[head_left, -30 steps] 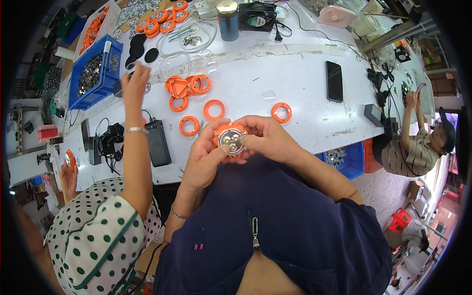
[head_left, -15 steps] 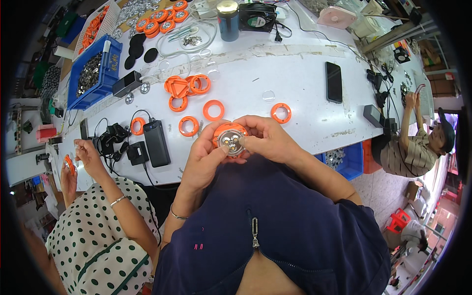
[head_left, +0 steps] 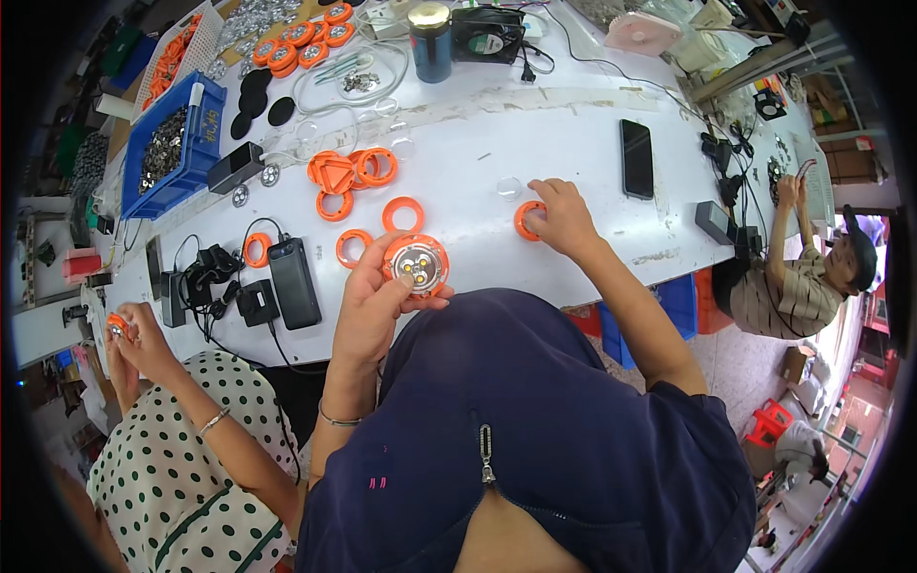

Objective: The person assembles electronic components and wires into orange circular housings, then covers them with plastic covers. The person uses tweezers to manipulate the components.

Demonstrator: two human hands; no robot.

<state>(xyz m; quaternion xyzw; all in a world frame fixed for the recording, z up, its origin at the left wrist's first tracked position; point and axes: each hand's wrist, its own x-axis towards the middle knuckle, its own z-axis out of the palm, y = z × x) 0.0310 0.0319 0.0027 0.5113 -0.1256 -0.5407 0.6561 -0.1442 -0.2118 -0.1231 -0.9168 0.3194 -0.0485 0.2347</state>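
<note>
My left hand [head_left: 371, 310] holds a round orange light [head_left: 416, 265] with a shiny face and yellow LEDs, thumb on its front. The light faces up, over the table's near edge. To the right, my right hand [head_left: 565, 222] is on an orange ring [head_left: 525, 221] lying on the table, thumb at its opening and fingers over its far right side. Just beyond that ring lies a clear disc [head_left: 509, 188]. More orange rings, one at the middle [head_left: 403, 215] and one farther left [head_left: 353, 248], lie near my left hand.
Orange parts [head_left: 334, 174] lie in a cluster on the white table [head_left: 458, 143]. A black phone [head_left: 637, 159] is at right, a can [head_left: 430, 43] at the back. A blue bin [head_left: 177, 153] and power bank [head_left: 293, 284] stand left. A co-worker in a dotted garment [head_left: 181, 458] sits left; another person is at right.
My right hand has let go of the orange light and moved right to the orange ring on the table. My left hand keeps the light, its face now turned up. The view has shifted slightly.
</note>
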